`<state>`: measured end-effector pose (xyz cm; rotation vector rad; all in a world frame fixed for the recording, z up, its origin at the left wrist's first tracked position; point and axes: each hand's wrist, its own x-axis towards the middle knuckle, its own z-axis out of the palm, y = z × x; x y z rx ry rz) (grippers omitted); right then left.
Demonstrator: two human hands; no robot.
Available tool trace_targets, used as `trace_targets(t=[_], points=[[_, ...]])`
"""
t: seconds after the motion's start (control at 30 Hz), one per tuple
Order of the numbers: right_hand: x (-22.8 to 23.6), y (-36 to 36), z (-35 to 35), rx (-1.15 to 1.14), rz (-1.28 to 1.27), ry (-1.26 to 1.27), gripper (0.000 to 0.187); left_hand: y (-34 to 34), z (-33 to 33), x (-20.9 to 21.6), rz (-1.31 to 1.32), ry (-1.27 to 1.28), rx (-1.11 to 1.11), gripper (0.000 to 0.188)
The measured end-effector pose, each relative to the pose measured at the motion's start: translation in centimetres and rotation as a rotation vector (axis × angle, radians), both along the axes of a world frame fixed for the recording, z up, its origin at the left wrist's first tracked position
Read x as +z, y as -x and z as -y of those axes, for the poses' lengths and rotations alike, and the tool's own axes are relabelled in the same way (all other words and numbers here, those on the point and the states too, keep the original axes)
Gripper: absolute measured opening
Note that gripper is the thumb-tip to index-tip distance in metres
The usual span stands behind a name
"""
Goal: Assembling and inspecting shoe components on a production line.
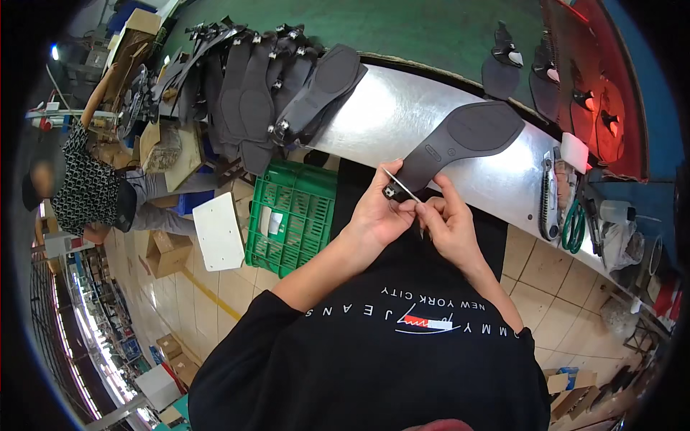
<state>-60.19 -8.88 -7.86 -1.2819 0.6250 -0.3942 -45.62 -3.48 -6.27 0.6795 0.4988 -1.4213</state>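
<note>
A dark grey sandal (pixel 480 131) lies with its sole facing up, its wide end on the metal worktop and its narrow end over the near edge. My left hand (pixel 379 213) is closed around that narrow end, beside a small shiny buckle (pixel 390 192). Across it runs a thin pale stick-like tool (pixel 404 185), slanting between both hands. My right hand (pixel 451 224) pinches the lower end of this tool, with the index finger against the sandal's edge. What the tool's tip touches is hidden by my fingers.
Several dark sandals (pixel 248 93) are heaped at the left of the metal worktop (pixel 388 93). Behind it runs a green belt (pixel 438 36) with more sandals (pixel 502 68). Green-handled scissors (pixel 573 226) and a cutter (pixel 549 205) lie right. A green crate (pixel 291 215) and a person (pixel 93 179) are left.
</note>
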Motion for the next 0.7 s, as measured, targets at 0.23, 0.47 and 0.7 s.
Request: trace_targets(t=[0.23, 0.47, 0.7], points=[[-0.3, -0.2, 0.3, -0.125, 0.034, 0.034, 0.039, -0.7, -1.2, -0.6, 0.005, 0.038, -0.022, 0.009], [0.7, 0.5, 1.7, -0.002, 0.019, -0.425, 0.034, -0.6, -1.4, 0.5, 0.238, -0.119, -0.031, 0.019], [1.7, -0.6, -0.2, 0.184, 0.031, -0.534, 0.061, -0.1, -0.3, 0.1, 1.126, -0.074, 0.152, 0.069]])
